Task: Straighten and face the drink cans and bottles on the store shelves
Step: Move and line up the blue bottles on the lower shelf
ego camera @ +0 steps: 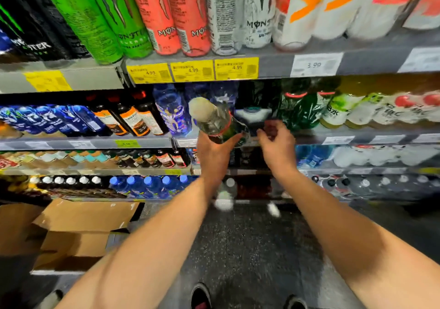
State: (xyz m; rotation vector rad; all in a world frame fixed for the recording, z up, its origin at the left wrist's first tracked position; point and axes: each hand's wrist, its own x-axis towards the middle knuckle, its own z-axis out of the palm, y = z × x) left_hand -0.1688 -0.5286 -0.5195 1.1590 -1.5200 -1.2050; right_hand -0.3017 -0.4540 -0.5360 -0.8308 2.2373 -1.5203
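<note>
My left hand (215,151) grips a clear green-tinted bottle (210,116) with a pale cap and a red band, tilted toward me at the front of the second shelf (147,143). My right hand (277,142) is just to its right, fingers closed around a small dark red item (270,126) at the shelf edge; it is too blurred to name. Behind both hands is a dark gap in the row, with a white-topped bottle (252,113) standing deeper inside. Green-labelled bottles (301,111) stand to the right, blue bottles (170,108) to the left.
Tall energy drink cans (166,16) fill the top shelf above yellow price tags (192,70). Lower shelves hold small bottles and blue-capped water bottles (147,186). An open cardboard box (76,232) sits on the floor at the left. My shoes (201,296) are on dark flooring.
</note>
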